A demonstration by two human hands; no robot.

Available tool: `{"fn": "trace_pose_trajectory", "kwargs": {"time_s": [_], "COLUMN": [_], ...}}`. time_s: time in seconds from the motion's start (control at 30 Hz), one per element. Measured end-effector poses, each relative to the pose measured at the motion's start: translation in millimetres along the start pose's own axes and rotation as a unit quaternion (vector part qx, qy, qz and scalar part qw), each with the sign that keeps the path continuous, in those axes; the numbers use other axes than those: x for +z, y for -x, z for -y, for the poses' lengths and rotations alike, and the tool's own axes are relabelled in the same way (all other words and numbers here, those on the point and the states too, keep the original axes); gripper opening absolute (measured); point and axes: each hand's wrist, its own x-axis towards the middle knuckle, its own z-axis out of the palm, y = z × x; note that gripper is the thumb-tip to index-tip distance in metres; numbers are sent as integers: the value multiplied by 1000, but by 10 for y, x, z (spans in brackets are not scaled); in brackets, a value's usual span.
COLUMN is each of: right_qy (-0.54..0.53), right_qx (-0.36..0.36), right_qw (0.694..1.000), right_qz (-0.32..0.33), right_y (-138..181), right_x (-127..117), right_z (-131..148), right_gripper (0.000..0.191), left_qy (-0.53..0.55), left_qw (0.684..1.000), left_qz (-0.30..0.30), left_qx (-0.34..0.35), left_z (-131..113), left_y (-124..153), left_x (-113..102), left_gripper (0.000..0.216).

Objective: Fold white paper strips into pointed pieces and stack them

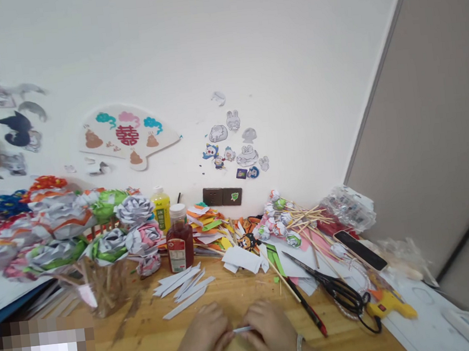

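With left hand [211,331] and right hand [271,331] knuckles-up at 6 o'clock in the head view, angled inward, pinching a skinny white paper strip [243,329] between the fingertips. Going by that strip: got loose paper strips [185,284] around 10:30, a red bottle [180,242] at 11, and paper flowers [63,224] out at 10. Pretty crowded past the right hand, with a black pen [309,305] near 2:30, scissors [327,284] at 2, yellow glue gun [388,307] at 3.

1. From here, the tabletop [143,341] shows brown wood grain, with darker stains toward the left.
2. White paper strips [183,288] lie loosely fanned, in front of an upright bottle of red liquid [180,242].
3. Left of them stands a clear jar [116,293].
4. Rightward, black scissors [334,288] lie open-handled beside a red-tipped black pen [310,310].
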Motion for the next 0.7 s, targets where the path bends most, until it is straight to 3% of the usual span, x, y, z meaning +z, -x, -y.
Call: {"fn": "trace_pose_trajectory", "kwargs": {"time_s": [0.07, 0.27, 0.7], "right_qy": [9, -46, -212], "right_qx": [-15, 19, 86], "right_qw": [1000, 998, 973], "right_qz": [20, 29, 41], "right_y": [10, 35, 22], "right_x": [15, 12, -22], "right_z": [-6, -39, -183], "right_gripper": [12, 21, 30], "left_qy": [18, 49, 63], "left_qw": [1000, 993, 991], "left_qz": [0, 22, 53], "left_qx": [6, -102, -104], "left_z": [4, 71, 138], "left_y": [2, -7, 12], "left_x": [10, 2, -11], "left_gripper": [26, 24, 23]}}
